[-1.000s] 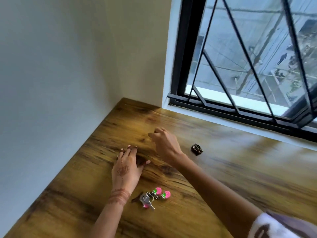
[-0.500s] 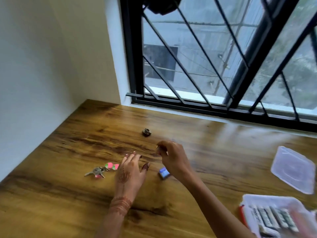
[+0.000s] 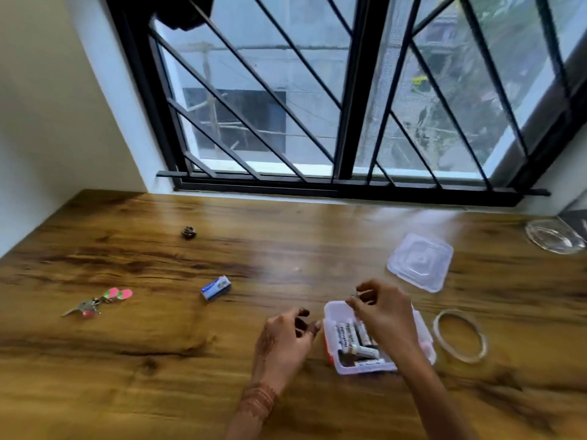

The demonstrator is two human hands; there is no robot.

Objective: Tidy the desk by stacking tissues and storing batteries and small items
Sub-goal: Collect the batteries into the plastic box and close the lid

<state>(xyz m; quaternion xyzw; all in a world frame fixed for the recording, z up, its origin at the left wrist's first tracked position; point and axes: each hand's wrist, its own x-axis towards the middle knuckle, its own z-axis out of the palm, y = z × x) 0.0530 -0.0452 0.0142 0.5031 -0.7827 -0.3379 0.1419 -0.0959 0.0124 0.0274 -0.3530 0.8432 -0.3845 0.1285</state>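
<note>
A small clear plastic box (image 3: 330,315) holding several batteries (image 3: 347,336) sits on the wooden desk (image 3: 158,360). My right hand (image 3: 386,312) hovers over the box's far end, its fingertips pinched on a small dark item too small to identify. My left hand (image 3: 284,342) rests just left of the box with fingers loosely curled and holds nothing. The box's clear lid (image 3: 420,262) lies behind it. A small blue carton (image 3: 216,287) lies to the left.
A key bunch with pink tags (image 3: 95,304) lies at the left. A small dark trinket (image 3: 189,232) sits toward the window. A thin ring (image 3: 460,336) lies right of the box, and a glass dish (image 3: 554,239) sits at the far right.
The view swung right from the desk's left corner. Both hands moved right, from near the keys to the battery box, the right hand staying pinched.
</note>
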